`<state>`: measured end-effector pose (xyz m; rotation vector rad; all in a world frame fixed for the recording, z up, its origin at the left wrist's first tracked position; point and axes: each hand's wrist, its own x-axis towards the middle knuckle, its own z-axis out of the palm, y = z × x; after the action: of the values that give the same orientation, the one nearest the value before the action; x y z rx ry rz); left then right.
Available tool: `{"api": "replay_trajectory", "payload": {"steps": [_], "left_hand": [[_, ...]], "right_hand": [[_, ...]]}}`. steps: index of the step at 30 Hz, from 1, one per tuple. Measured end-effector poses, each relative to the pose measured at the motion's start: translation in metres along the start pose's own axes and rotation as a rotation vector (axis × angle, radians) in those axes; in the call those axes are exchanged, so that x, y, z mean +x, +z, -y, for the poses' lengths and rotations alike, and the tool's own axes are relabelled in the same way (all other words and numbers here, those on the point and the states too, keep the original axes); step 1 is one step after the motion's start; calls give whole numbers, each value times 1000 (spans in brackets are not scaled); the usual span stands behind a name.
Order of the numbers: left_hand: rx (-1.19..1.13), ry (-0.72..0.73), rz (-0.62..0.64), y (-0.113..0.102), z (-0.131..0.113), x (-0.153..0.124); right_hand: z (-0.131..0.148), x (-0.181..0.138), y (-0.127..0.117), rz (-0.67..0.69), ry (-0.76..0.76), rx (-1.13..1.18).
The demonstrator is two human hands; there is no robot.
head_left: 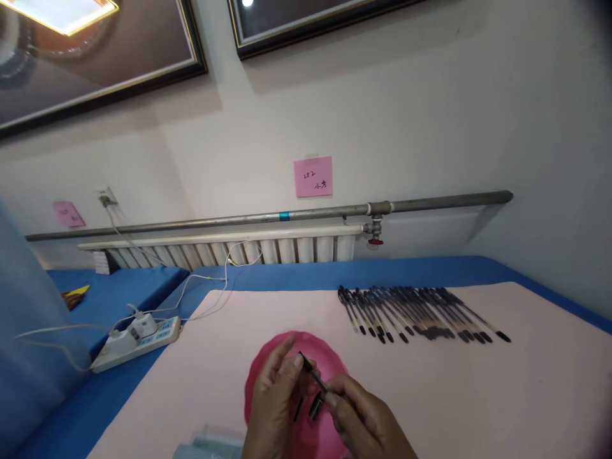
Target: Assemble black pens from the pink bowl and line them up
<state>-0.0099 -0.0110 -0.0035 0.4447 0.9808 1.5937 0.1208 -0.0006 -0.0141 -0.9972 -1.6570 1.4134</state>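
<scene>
Both my hands work together over a round pink dish (329, 360) on the pale pink mat. My left hand (272, 405) pinches the upper end of a thin dark pen (313, 374) between thumb and fingers. My right hand (366, 417) grips the lower end of the same pen, fingers curled. Small dark pen parts (315, 406) lie in the dish just under the hands. A row of several assembled black pens (421, 312) lies side by side on the mat, further back and to the right.
A white power strip (138, 341) with plugs and white cables sits on the blue table cover at left. A radiator (229, 252) and a metal pipe (335, 209) run along the wall. A pink note (313, 176) is stuck to the wall. A clear plastic item (210, 445) lies by the bottom edge.
</scene>
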Motion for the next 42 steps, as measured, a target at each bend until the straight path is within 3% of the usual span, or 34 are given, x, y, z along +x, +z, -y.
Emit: {"api": "replay_trajectory", "payload": {"steps": [10, 18, 23, 27, 31, 36, 39, 42], "left_hand": [[-22, -62, 100, 9, 4, -5], [92, -22, 129, 4, 26, 1], [180, 3, 82, 1, 6, 1], [361, 194, -119, -20, -31, 9], [656, 193, -157, -37, -48, 15], [1070, 249, -153, -38, -41, 14], [1191, 284, -150, -38, -32, 17], [1288, 280, -62, -37, -19, 22]], "right_hand": [[1, -1, 1, 12, 81, 199], [-3, -1, 0, 9, 151, 269], [6, 0, -4, -3, 152, 264], [15, 6, -21, -166, 43, 85], [1, 17, -41, -333, 51, 60], [-20, 28, -51, -342, 92, 140], [-20, 30, -51, -375, 109, 180], [-16, 29, -50, -363, 118, 202]]}}
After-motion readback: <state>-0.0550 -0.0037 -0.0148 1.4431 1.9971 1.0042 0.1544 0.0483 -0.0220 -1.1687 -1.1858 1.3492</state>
